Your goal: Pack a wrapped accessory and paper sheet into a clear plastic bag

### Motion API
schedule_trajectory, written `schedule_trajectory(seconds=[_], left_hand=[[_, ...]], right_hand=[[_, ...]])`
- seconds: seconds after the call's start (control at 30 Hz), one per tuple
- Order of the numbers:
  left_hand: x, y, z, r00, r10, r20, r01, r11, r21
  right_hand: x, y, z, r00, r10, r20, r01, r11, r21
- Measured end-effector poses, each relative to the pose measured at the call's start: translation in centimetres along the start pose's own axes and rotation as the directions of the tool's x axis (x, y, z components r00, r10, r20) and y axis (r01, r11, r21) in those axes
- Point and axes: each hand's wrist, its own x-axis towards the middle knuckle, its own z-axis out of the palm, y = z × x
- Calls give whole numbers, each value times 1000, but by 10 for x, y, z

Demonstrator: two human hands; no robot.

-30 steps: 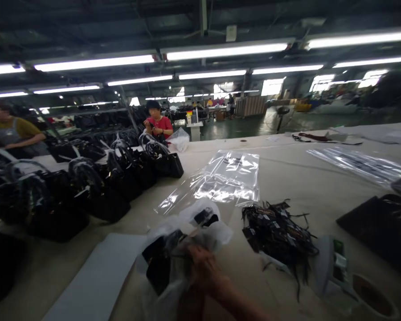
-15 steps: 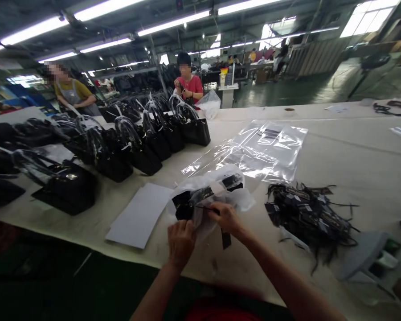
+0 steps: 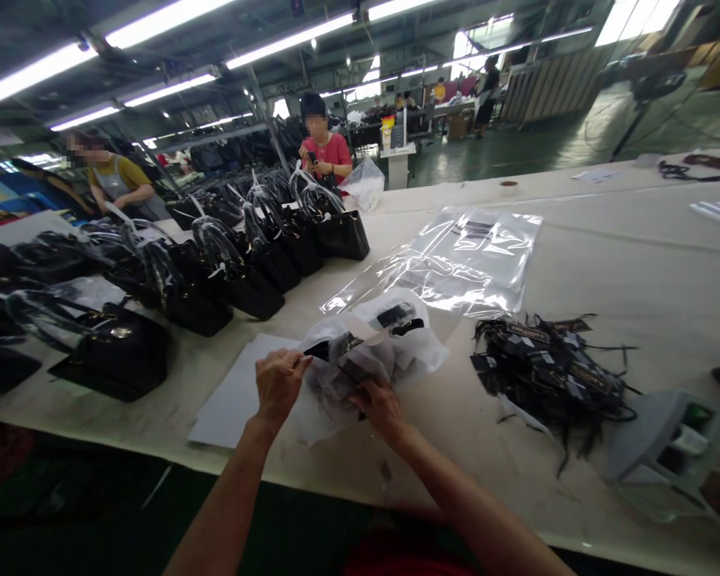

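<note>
In front of me lies a bundle of white tissue paper [image 3: 423, 352] with black parts, likely of a handbag [image 3: 396, 314], showing through its open top. My left hand [image 3: 278, 384] pinches the left edge of the paper, its fingers closed. On the near side of the bundle, my right hand [image 3: 381, 406] is bent against the paper, with its fingertips partly hidden. A small dark piece shows under that hand; what it belongs to I cannot make out. White sheets [image 3: 231, 396] lie under and left of the bundle.
Black handbags [image 3: 117, 352] with wrapped handles stand in rows at left. Clear plastic bags [image 3: 492, 240] lie beyond the bundle. A pile of black hang tags [image 3: 552, 368] and a grey tape dispenser [image 3: 657, 448] are at right. Across the table [image 3: 654, 264], a person in red [image 3: 330, 152] handles something dark.
My left hand has moved left and up to the paper's edge. My right hand has come down toward the near side. Paper now covers more of the black parts, and the dangling black tag is hidden.
</note>
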Motion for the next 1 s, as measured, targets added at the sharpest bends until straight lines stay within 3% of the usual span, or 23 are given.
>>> schedule_trajectory(seconds=[0.13, 0.27, 0.37, 0.47, 0.57, 0.63, 0.7, 0.77, 0.8, 0.87, 0.93, 0.97, 1.0], left_hand=[[8, -2, -4, 999, 7, 43, -8, 999, 32], [14, -4, -5, 996, 22, 91, -24, 999, 24], [22, -6, -1, 991, 54, 121, -54, 999, -3], [29, -10, 1, 982, 103, 160, -99, 995, -32], [33, -10, -9, 976, 157, 151, -139, 982, -126], [33, 2, -23, 954, 268, 131, -212, 918, -334], [35, 25, -38, 913, 399, 88, -293, 790, -539], [40, 55, -50, 903, 428, 27, -321, 717, -619], [44, 69, -54, 912, 407, 42, -280, 696, -661], [55, 91, -58, 896, 384, 223, -79, 633, -770], [71, 102, -58, 803, 404, 438, 196, 515, -834], [79, 104, -58, 759, 419, 499, 299, 456, -838], [88, 105, -58, 743, 425, 516, 359, 398, -844]], right_hand=[[-4, 4, 6, 996, 5, -86, -7, 1000, -28], [-30, 18, -3, 959, -194, -205, 174, 978, -111], [-49, 29, 0, 949, -287, -129, 272, 955, -122], [-51, 32, 13, 964, -262, -37, 258, 962, -93], [-39, 32, 22, 972, -233, -40, 229, 969, -95], [-31, 32, 23, 972, -233, -37, 229, 969, -90], [-27, 33, 23, 971, -235, -42, 231, 968, -95], [-26, 33, 23, 972, -228, -58, 220, 969, -115], [-26, 33, 24, 973, -221, -68, 211, 969, -130], [-27, 31, 26, 974, -207, -89, 191, 968, -160], [-27, 28, 29, 976, -188, -106, 166, 969, -185], [-27, 26, 30, 978, -173, -115, 149, 969, -195], [-25, 25, 30, 980, -157, -124, 131, 971, -201]])
